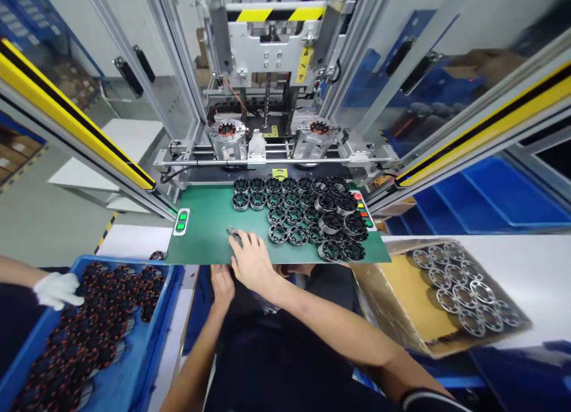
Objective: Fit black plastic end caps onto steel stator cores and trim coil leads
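My right hand [252,258] rests over the left part of the green worktop [203,225], its fingers bent round small pliers [233,232] whose dark metal jaws poke out past the fingertips. My left hand [222,286] is at the worktop's front edge, and its fingertips are hidden beneath that edge. Right of my right hand stand rows of black-lined metal stator rings [278,233], some of them stacked at the right. Two clamping fixtures behind the worktop each carry a copper-wound stator [227,129], [319,127].
A co-worker's white-gloved hand [57,290] hovers over a blue crate [154,305] of wound stators at left. At right, a cardboard box [413,305] holds bare metal rings. Yellow-black machine posts [89,126] flank the worktop; green buttons [181,222] sit on its left edge.
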`<state>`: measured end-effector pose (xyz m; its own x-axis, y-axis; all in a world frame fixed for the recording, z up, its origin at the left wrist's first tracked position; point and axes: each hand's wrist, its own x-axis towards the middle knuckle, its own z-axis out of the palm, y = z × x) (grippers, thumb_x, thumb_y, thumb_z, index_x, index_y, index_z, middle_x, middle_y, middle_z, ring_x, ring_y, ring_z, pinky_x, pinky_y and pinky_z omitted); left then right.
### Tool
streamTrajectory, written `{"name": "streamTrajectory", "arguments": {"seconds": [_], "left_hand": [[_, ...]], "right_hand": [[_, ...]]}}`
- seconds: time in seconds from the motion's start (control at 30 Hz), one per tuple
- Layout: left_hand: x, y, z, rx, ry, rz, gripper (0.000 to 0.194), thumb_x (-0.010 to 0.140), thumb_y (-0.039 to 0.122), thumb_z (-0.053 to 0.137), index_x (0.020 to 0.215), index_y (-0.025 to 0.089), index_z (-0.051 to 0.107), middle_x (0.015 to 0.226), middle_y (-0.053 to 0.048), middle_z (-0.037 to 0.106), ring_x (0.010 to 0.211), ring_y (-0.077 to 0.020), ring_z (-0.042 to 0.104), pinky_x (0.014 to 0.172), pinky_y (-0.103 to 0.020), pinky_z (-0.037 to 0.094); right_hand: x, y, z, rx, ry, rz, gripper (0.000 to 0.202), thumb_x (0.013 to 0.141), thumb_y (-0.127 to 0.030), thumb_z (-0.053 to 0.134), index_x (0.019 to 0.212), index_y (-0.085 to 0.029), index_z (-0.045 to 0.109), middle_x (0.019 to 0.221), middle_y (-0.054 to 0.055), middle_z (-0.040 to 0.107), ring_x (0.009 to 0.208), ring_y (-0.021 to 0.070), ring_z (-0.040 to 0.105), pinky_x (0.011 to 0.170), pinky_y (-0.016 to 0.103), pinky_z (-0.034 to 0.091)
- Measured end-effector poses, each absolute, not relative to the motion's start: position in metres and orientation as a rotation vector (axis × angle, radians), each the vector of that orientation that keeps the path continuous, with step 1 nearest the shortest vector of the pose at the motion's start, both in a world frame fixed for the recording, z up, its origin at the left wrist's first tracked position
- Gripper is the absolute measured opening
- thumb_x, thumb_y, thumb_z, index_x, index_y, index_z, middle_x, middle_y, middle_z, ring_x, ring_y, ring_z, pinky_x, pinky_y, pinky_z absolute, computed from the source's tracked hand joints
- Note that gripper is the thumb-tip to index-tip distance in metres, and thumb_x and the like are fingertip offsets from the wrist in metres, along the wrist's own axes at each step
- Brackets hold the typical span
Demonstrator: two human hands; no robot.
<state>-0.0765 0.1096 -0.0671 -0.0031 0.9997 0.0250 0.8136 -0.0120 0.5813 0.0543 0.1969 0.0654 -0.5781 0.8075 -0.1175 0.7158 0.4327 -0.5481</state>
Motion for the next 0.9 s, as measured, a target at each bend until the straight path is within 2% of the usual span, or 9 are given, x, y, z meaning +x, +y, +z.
{"name": "streamTrajectory", "arguments": {"seconds": [0.07, 0.17, 0.23, 0.43, 0.5, 0.57, 0.63, 0.77, 0.9], "left_hand": [[-0.063, 0.086, -0.066, 2.002, 1.728, 0.81, 0.041, 0.119, 0.055, 0.064, 0.138, 0.021, 0.078, 0.14, -0.013, 0.078, 0.123, -0.0276, 0.078, 0.108, -0.052, 0.069], [-0.052, 0.05, -0.054, 2.182, 1.421, 1.029, 0.075, 0.123, 0.057, 0.019, 0.119, 0.032, 0.09, 0.119, -0.011, 0.084, 0.102, -0.0265, 0.082, 0.088, -0.049, 0.074], [-0.06, 0.04, -0.036, 2.265, 1.292, 1.126, 0.085, 0.119, 0.054, 0.01, 0.117, 0.041, 0.093, 0.119, -0.01, 0.086, 0.099, -0.0282, 0.082, 0.08, -0.051, 0.074], [-0.125, 0.143, 0.078, 2.589, 1.238, 1.257, 0.073, 0.116, 0.057, 0.021, 0.117, 0.047, 0.093, 0.133, -0.008, 0.08, 0.118, -0.0303, 0.076, 0.104, -0.054, 0.068], [-0.136, 0.214, 0.125, 2.633, 1.412, 1.148, 0.063, 0.113, 0.057, 0.033, 0.135, 0.035, 0.088, 0.146, -0.013, 0.075, 0.137, -0.0347, 0.07, 0.121, -0.056, 0.061], [-0.138, 0.289, 0.165, 2.611, 1.667, 1.005, 0.06, 0.111, 0.051, 0.046, 0.157, 0.026, 0.075, 0.16, -0.017, 0.066, 0.151, -0.0379, 0.061, 0.133, -0.06, 0.052], [-0.137, 0.357, 0.194, 2.57, 1.902, 0.8, 0.064, 0.108, 0.052, 0.057, 0.162, 0.02, 0.071, 0.168, -0.022, 0.059, 0.159, -0.0432, 0.052, 0.136, -0.062, 0.046], [-0.139, 0.454, 0.214, 2.47, 2.161, 0.25, 0.078, 0.091, 0.067, 0.085, 0.15, 0.016, 0.079, 0.17, -0.028, 0.058, 0.162, -0.0545, 0.043, 0.133, -0.067, 0.043], [-0.141, 0.504, 0.209, 2.375, 2.196, -0.193, 0.085, 0.082, 0.082, 0.089, 0.135, 0.016, 0.088, 0.165, -0.028, 0.064, 0.162, -0.0578, 0.041, 0.134, -0.069, 0.04]], "right_hand": [[0.054, 0.2, 0.069, -1.321, -2.555, 0.817, 0.062, 0.108, -0.022, 0.067, 0.168, -0.011, 0.063, 0.18, 0.029, 0.051, 0.171, 0.0481, 0.046, 0.141, 0.069, 0.044], [0.08, 0.207, 0.089, -1.207, -2.633, 0.803, 0.061, 0.106, -0.035, 0.08, 0.163, -0.016, 0.071, 0.175, 0.022, 0.06, 0.166, 0.0408, 0.054, 0.138, 0.056, 0.051], [0.111, 0.225, 0.114, -1.174, -2.656, 0.766, 0.06, 0.106, -0.041, 0.081, 0.163, -0.023, 0.071, 0.172, 0.015, 0.065, 0.16, 0.0347, 0.061, 0.135, 0.05, 0.054], [0.207, 0.365, 0.215, -1.565, -2.556, 0.484, 0.069, 0.115, -0.041, 0.069, 0.178, -0.021, 0.051, 0.152, 0.022, 0.076, 0.138, 0.0382, 0.074, 0.123, 0.061, 0.06], [0.228, 0.417, 0.238, -1.758, -2.493, 0.392, 0.073, 0.113, -0.04, 0.073, 0.177, -0.014, 0.049, 0.15, 0.026, 0.075, 0.137, 0.0388, 0.074, 0.122, 0.063, 0.059], [0.241, 0.459, 0.25, -1.885, -2.485, 0.397, 0.067, 0.112, -0.043, 0.078, 0.17, -0.017, 0.056, 0.152, 0.02, 0.072, 0.136, 0.034, 0.074, 0.119, 0.059, 0.063], [0.245, 0.491, 0.251, -1.992, -2.514, 0.498, 0.055, 0.112, -0.044, 0.08, 0.159, -0.018, 0.065, 0.149, 0.014, 0.073, 0.128, 0.0284, 0.077, 0.11, 0.051, 0.069], [0.237, 0.537, 0.237, -2.17, -2.562, 0.786, 0.044, 0.113, -0.043, 0.079, 0.148, -0.017, 0.071, 0.139, 0.011, 0.076, 0.116, 0.024, 0.079, 0.099, 0.044, 0.072], [0.226, 0.573, 0.225, -2.271, -2.589, 0.983, 0.044, 0.113, -0.044, 0.08, 0.147, -0.017, 0.072, 0.143, 0.012, 0.075, 0.122, 0.0259, 0.078, 0.104, 0.047, 0.071]]}}
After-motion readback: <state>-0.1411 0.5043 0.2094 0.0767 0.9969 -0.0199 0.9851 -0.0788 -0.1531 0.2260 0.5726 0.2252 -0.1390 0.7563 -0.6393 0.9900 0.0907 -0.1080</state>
